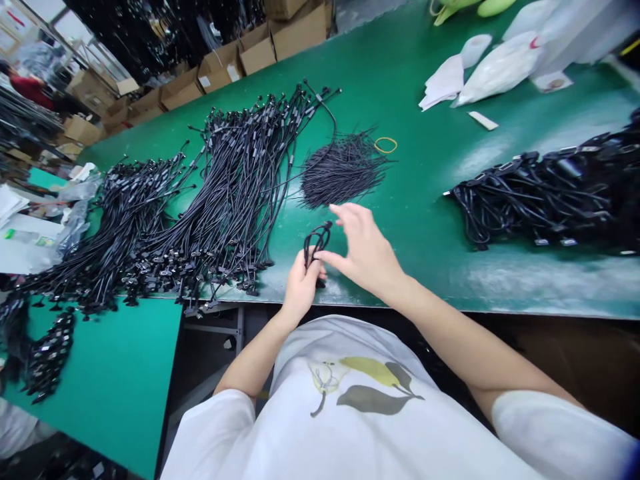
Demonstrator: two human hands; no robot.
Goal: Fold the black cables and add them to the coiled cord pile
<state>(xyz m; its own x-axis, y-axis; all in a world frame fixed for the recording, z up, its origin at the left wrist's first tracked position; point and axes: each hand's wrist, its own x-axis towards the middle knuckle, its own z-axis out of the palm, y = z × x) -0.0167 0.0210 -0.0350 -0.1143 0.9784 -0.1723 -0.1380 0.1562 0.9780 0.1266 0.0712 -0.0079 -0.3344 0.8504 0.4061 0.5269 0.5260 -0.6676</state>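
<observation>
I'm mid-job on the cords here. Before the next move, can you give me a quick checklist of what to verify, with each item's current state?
1. Left hand holding the small cord bundle: ok, fingers closed around it.
2. Right hand free: ok, open and holding nothing.
3. Right thumb contact with the small cord bundle: cannot tell, it is very close.
4. Pile of thin black strands untouched by either hand: ok.
5. Long black cords fully on the green table: not ok, some ends hang past the front edge.
6. Small cord bundle's ends: cannot tell, the left hand hides them.
</observation>
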